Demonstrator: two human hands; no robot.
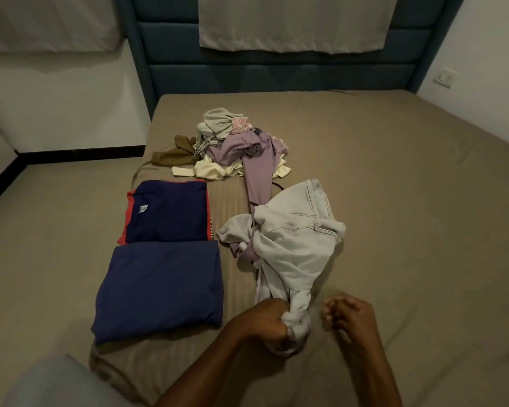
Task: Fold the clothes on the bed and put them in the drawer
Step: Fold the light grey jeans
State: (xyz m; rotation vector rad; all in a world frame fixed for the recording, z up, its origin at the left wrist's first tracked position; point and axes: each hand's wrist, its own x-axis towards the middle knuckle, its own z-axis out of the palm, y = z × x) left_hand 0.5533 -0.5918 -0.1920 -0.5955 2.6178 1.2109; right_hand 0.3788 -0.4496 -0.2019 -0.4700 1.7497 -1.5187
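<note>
Bed with taupe striped sheet, dark blue padded headboard at far edge. Left hand near the bed's near edge, fingers clenched tight round a bunched end of a crumpled pale grey garment with dark stitching; rest of that garment trailing away toward mid-bed. Right hand just beside it, to the right, fingers loosely curled, gripping nothing, not touching the cloth; slightly blurred. Along the left edge, two folded pieces touching end to end: nearer, a plain navy folded garment; beyond it, a navy folded shirt with red trim and white label. Toward the far edge, near the headboard, a loose heap of unfolded clothes: grey, lilac, cream and olive items tangled together. A long lilac garment stretching from the heap down to and under the pale grey one. White wall socket right of the headboard. Pale cloth sheets hanging over headboard and wall.
</note>
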